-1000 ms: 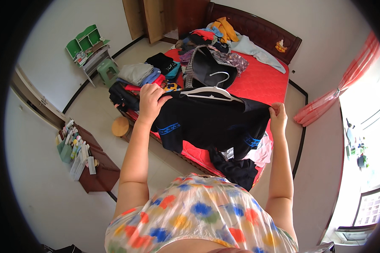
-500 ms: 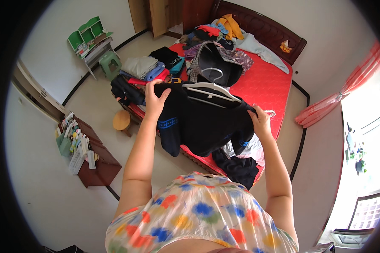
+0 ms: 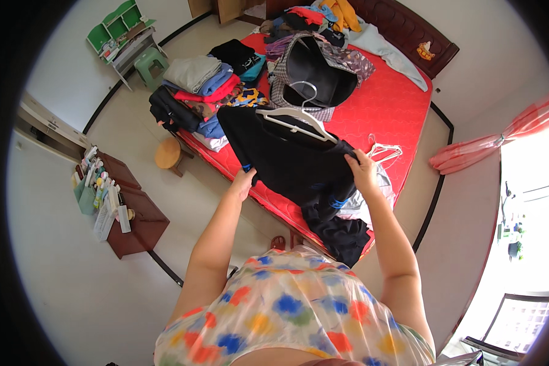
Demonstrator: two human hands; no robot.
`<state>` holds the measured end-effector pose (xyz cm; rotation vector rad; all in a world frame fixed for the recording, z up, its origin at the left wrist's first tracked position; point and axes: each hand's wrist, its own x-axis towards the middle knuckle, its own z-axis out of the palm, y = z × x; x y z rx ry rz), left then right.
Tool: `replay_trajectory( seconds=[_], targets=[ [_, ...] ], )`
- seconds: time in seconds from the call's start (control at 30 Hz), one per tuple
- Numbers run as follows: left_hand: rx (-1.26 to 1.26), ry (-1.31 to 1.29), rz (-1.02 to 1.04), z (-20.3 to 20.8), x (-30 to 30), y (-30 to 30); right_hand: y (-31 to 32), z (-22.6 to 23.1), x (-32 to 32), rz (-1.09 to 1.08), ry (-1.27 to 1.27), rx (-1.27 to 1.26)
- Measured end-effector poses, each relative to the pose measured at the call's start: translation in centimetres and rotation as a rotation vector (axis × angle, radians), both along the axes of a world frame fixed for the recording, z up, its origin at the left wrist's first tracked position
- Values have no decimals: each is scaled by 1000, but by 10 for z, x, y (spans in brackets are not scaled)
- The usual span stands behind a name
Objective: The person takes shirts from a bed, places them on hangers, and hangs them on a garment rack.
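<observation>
Red is the mattress cover of the bed [image 3: 391,110], which fills the upper middle of the view and bears nearly everything else. A dark wooden headboard [image 3: 409,30] is seen along its far end. Over the near edge of the bed a black garment [image 3: 287,158] is held spread out, hung on a white plastic hanger [image 3: 299,116] whose hook points away from the person. Its lower part is draped onto more dark clothing [image 3: 341,235] heaped at the bed's edge. A stack of folded clothes [image 3: 204,82] in grey, blue and red is piled at the left corner of the bed, and a dark bag [image 3: 314,73] with a checked lining lies open beyond the hanger. A low brown shelf [image 3: 131,219] with bottles stands by the left wall, and a small round wooden stool [image 3: 169,154] is set just beside the bed.

The garment's left edge is gripped by the left hand [image 3: 244,183], fingers closed on the cloth. Its right side is pinched by the right hand [image 3: 361,171], fingers curled over the fabric. A few bare white hangers [image 3: 384,149] lie just beyond the right hand.
</observation>
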<state>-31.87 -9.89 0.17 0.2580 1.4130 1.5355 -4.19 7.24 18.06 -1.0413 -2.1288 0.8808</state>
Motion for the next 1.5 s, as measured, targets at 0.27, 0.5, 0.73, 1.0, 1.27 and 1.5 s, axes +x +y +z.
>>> replay_trajectory(
  seconds=[0.27,0.5,0.73,1.0,1.27,1.5],
  targets=[
    [-383,-100,70,-81,14,-1,58,-172,-4,-12,-134,-309],
    [-695,251,-3,-153,3,16,115,-304,5,-77,-315,-529],
    [-539,13,-50,-161,31,90,174,-388,-1,-111,-298,-586],
    [-465,171,-42,-185,60,135,220,-466,26,-216,-386,-626],
    [-472,119,-146,-171,95,192,277,-512,144,-489,-426,-414],
    [-504,25,-192,-173,114,197,270,-516,169,-517,-554,-565]
  ],
)
